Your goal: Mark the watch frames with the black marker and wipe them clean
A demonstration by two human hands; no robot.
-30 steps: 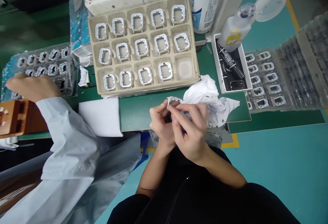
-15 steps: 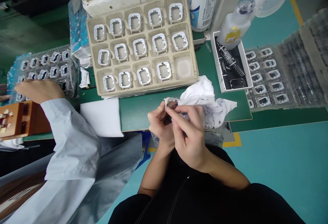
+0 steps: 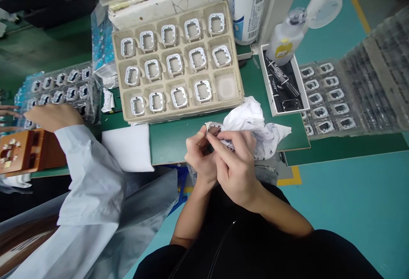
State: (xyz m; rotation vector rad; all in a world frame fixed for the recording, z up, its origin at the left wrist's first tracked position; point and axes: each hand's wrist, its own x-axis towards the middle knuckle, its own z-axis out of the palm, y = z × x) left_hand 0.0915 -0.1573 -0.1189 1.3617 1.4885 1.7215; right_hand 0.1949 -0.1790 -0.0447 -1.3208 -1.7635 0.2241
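Fourteen silvery square metal frames fill the beige moulded-pulp tray [image 3: 234, 53], one pocket bare. Left hand [image 3: 200, 157] pinches another small silver frame [image 3: 214, 127] above the green bench [image 3: 169, 138]; right hand [image 3: 238, 164] closes on it too, perhaps gripping the crumpled white cloth [image 3: 252, 121].

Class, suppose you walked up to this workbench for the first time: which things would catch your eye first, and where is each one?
At the centre, the left hand and right hand pinch one small silver frame beside a crumpled white cloth. Just beyond them lies a beige pulp tray of matching frames in rows, its near right pocket bare. At far left, a co-worker's hand in a pale blue sleeve reaches over a clear plastic tray.
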